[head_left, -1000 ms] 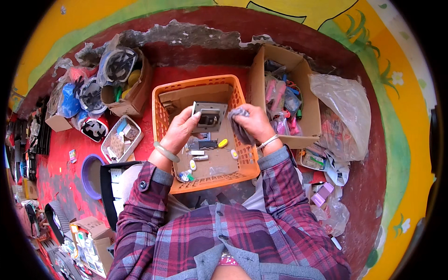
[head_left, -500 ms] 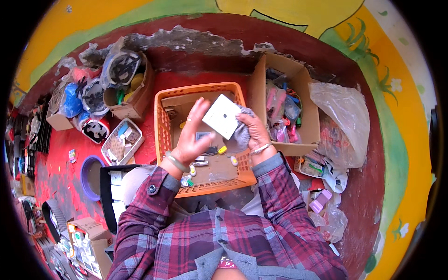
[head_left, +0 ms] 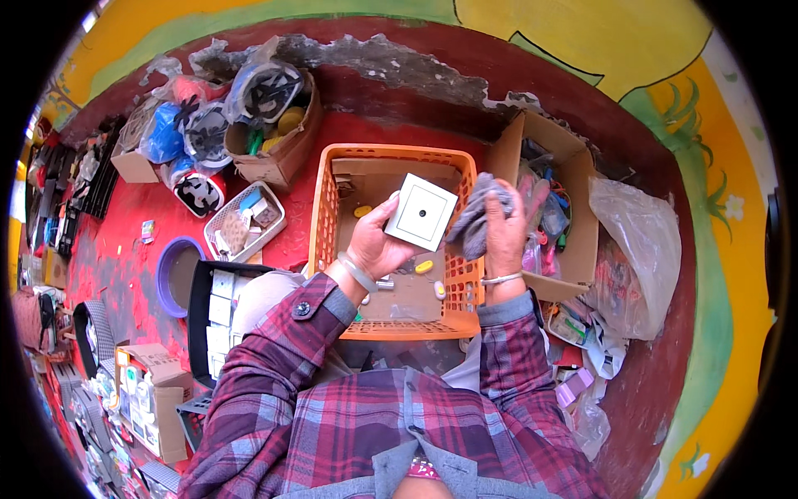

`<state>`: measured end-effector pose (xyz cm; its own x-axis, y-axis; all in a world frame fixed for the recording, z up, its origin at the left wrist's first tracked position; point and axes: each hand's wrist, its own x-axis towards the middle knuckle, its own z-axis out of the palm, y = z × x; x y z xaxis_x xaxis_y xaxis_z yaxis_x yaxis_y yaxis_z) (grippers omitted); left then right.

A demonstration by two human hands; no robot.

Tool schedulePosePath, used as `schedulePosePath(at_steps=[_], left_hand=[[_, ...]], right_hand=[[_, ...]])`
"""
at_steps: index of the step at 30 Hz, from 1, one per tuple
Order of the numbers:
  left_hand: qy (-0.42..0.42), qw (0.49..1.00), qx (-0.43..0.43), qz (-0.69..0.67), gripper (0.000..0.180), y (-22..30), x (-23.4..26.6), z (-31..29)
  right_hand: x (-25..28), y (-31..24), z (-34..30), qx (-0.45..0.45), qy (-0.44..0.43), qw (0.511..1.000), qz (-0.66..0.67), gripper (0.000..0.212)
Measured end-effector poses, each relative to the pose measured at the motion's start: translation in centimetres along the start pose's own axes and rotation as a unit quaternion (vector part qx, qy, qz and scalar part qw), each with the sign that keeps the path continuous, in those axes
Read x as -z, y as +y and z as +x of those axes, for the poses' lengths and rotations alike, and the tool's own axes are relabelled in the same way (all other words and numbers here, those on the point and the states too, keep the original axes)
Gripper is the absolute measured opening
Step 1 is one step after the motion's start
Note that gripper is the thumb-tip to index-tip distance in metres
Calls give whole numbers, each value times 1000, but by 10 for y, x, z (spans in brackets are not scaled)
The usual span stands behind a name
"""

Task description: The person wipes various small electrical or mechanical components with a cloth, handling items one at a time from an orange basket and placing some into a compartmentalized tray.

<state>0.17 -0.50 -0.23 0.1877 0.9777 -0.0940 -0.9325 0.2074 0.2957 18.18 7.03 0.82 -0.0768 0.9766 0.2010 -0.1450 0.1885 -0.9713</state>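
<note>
**Above an orange basket (head_left: 407,329), a white square plate (head_left: 421,200) and a grey cloth (head_left: 475,220)**

The painted wall (head_left: 366,62) curves behind everything, and a worn red floor (head_left: 116,266) carries the containers. The orange basket stands right in front of the person, probably so that its open top lies within easy reach of both arms. A cardboard box (head_left: 584,229) full of mixed goods is close by its right side. To the left are a black tray (head_left: 199,324) beside the person's leg, a purple basin (head_left: 164,279) and a small white basket (head_left: 259,241), all apparently set near enough for a short reach.

The left hand (head_left: 372,249) holds the white square plate above the basket. Its fingers are closed on the plate, the thumb at the left edge and the others largely hidden beneath, which seems to support it while leaving most of its pale face uncovered.

The right hand (head_left: 503,237) has its fingers closed on the bunched grey cloth, just beside the plate; whether the two touch cannot be told. Bunching probably keeps the loose fabric compact.

Smallest are a yellow oval piece (head_left: 425,267) and a white oval piece (head_left: 440,289) on the basket's lining.
</note>
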Motion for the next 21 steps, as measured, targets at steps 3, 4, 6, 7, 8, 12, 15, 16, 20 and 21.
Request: schedulePosePath(at_steps=[3,4,6,7,8,12,15,16,20,21], left_hand=[[22,999,3,-28,50,-1,-1,1],[16,999,21,-44,52,-2,0,3],[-13,996,37,-84,56,-7,-7,1],[52,997,-28,-50,51,-17,0,3],[51,997,-37,-47,49,-21,7,1],[64,997,-26,-40,46,-35,7,-4],[76,997,23,2,46,-33,-2,-9],[66,997,47,9,45,-30,-6,-12],[35,997,65,37,48,-19,-4,-14],[31,998,45,33,49,-15,-6,-13]], right_hand=[[-13,-21,-12,79,-60,995,-12,48],[-23,-23,-23,100,-98,990,-27,49],[-37,-15,-36,243,-186,909,-283,51],[-43,-8,-42,345,-221,762,-502,52],[-53,-4,-51,312,-238,768,-507,51],[-55,5,-40,283,-178,813,-477,45],[-53,2,-30,256,-130,839,-462,41],[-51,5,-23,274,-96,860,-420,36],[-19,30,3,26,-18,957,-287,29],[-5,41,11,-10,5,975,-220,27]])
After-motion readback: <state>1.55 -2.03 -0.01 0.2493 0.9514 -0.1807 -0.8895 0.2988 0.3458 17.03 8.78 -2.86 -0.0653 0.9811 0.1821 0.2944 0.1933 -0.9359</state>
